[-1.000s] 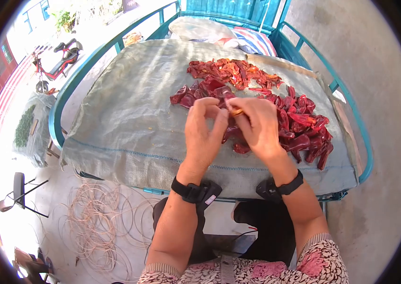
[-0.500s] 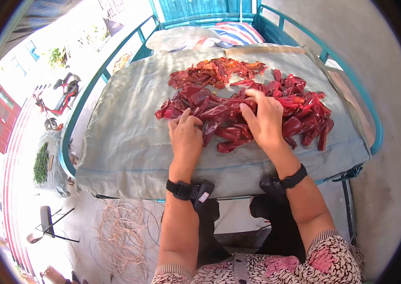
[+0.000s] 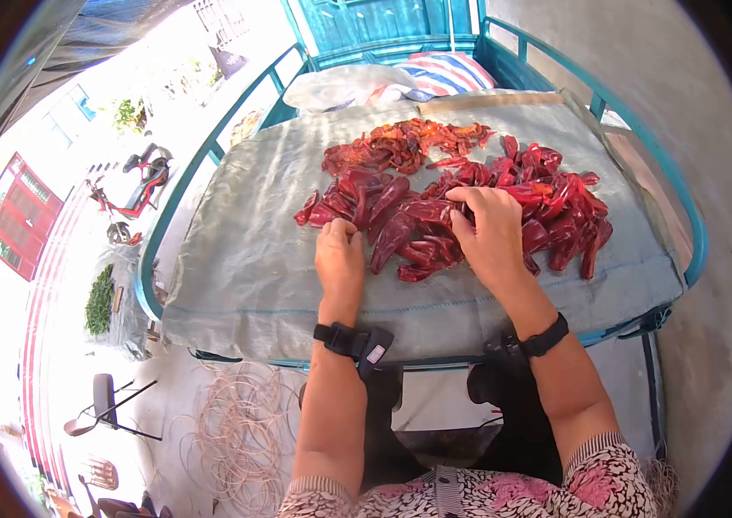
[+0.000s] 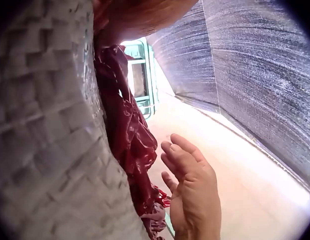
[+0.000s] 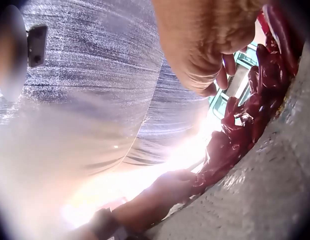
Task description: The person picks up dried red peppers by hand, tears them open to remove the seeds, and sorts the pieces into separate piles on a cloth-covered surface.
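Dark red dried peppers (image 3: 409, 226) lie in a wide heap on a grey woven sheet (image 3: 253, 259). At the heap's left front edge, the left hand (image 3: 340, 263) touches the peppers with bent, relaxed fingers. The right hand (image 3: 494, 237) rests over the middle of the heap, thumb and fingers apart, its fingertips at the peppers. In the left wrist view the right hand (image 4: 195, 190) shows loosely bent fingers beside the peppers (image 4: 127, 130). In the right wrist view the left hand (image 5: 170, 187) meets the heap's edge. A smaller pile of orange-red pieces (image 3: 409, 142) lies behind.
Teal rails (image 3: 651, 147) surround the cart bed on the sides. Behind the sheet lie a pale sack (image 3: 340, 86) and a striped bag (image 3: 448, 73). Coiled cord (image 3: 245, 432) and a folding chair (image 3: 105, 401) are on the ground at the left.
The hands were together over a pepper a second ago; they have since parted and come down onto the heap. The head view has shifted, and the left hand's fingers are drawn in more.
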Action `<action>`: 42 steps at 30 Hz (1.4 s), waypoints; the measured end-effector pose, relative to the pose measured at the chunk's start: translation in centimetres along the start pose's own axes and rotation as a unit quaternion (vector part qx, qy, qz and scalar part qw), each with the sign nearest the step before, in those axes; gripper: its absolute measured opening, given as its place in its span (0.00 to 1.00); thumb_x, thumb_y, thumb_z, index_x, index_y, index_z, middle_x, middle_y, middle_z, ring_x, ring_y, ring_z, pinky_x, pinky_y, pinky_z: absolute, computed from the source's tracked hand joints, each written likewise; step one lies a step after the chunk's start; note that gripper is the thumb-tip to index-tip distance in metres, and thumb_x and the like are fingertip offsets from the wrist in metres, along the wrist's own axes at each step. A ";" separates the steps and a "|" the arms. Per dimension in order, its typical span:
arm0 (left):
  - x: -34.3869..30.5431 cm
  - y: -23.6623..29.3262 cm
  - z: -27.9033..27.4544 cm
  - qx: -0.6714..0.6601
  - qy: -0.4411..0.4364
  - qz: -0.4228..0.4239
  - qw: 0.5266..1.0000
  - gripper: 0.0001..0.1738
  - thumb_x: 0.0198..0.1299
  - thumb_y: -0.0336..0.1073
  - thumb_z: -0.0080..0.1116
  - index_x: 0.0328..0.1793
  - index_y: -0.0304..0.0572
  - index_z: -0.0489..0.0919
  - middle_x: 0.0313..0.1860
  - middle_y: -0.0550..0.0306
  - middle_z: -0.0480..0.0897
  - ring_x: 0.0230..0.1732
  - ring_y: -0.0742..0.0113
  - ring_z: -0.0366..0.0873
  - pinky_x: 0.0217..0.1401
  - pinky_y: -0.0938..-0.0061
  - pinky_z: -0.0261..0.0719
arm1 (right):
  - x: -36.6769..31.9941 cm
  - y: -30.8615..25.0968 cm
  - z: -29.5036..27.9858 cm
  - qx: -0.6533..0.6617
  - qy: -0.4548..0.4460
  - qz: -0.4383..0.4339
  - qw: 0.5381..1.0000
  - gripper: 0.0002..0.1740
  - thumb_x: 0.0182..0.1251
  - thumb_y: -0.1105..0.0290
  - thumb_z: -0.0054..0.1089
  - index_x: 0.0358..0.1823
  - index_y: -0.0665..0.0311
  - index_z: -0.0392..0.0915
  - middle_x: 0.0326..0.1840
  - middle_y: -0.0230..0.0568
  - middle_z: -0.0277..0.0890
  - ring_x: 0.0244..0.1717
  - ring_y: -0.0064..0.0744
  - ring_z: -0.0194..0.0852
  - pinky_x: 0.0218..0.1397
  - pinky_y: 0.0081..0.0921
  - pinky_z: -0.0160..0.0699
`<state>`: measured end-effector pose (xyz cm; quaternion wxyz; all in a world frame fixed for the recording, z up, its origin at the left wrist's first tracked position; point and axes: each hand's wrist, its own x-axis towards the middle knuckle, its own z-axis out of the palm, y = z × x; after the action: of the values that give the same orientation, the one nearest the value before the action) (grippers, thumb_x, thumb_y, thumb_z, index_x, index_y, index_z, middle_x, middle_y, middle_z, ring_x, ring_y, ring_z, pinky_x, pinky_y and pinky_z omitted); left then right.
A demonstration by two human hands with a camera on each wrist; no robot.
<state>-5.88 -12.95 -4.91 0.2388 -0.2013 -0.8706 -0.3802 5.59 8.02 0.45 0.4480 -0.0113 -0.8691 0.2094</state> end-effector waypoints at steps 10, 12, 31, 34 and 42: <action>-0.9 5.0 -3.2 -0.241 -0.025 0.008 0.970 0.09 0.59 0.23 0.62 0.46 0.40 0.82 0.40 0.56 0.84 0.38 0.68 0.84 0.38 0.74 0.81 | 0.4 -3.6 0.6 0.285 -0.074 0.086 0.952 0.21 0.69 0.72 0.65 0.62 0.63 0.76 0.53 0.42 0.79 0.41 0.27 0.79 0.44 0.23 0.78; -1.3 5.7 -3.8 -0.232 -0.051 0.017 0.971 0.09 0.60 0.21 0.61 0.45 0.38 0.83 0.41 0.61 0.86 0.38 0.75 0.83 0.39 0.75 0.83 | 0.3 -4.0 1.4 0.297 -0.101 0.104 0.944 0.25 0.70 0.69 0.65 0.67 0.65 0.72 0.55 0.43 0.78 0.40 0.23 0.79 0.46 0.22 0.77; -3.1 3.3 -2.8 -0.011 -0.065 0.074 0.995 0.21 0.53 0.27 0.66 0.55 0.47 0.83 0.45 0.52 0.85 0.49 0.46 0.76 0.55 0.59 0.76 | 3.9 -3.9 3.5 0.061 -0.147 -0.010 0.987 0.21 0.60 0.66 0.68 0.55 0.61 0.82 0.52 0.46 0.81 0.59 0.51 0.73 0.62 0.43 0.71; -3.2 3.2 -2.7 -0.020 -0.061 0.069 0.996 0.21 0.51 0.23 0.62 0.53 0.47 0.83 0.45 0.52 0.85 0.47 0.46 0.77 0.54 0.59 0.77 | 6.3 -3.4 4.2 0.015 -0.197 -0.065 0.978 0.18 0.61 0.65 0.67 0.52 0.60 0.82 0.49 0.45 0.81 0.58 0.51 0.74 0.63 0.43 0.71; -3.4 3.0 -2.8 -0.019 -0.090 0.051 0.994 0.20 0.52 0.23 0.62 0.52 0.51 0.84 0.45 0.55 0.84 0.49 0.47 0.77 0.53 0.59 0.79 | 8.4 -4.5 10.2 -0.124 -0.324 -0.144 0.927 0.18 0.61 0.65 0.66 0.54 0.53 0.83 0.49 0.43 0.82 0.51 0.47 0.81 0.51 0.44 0.81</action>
<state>-0.80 -13.73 -3.47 0.1743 -0.2835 -0.8697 -0.3645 -6.64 2.00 3.40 0.1624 0.1272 -0.9782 0.0254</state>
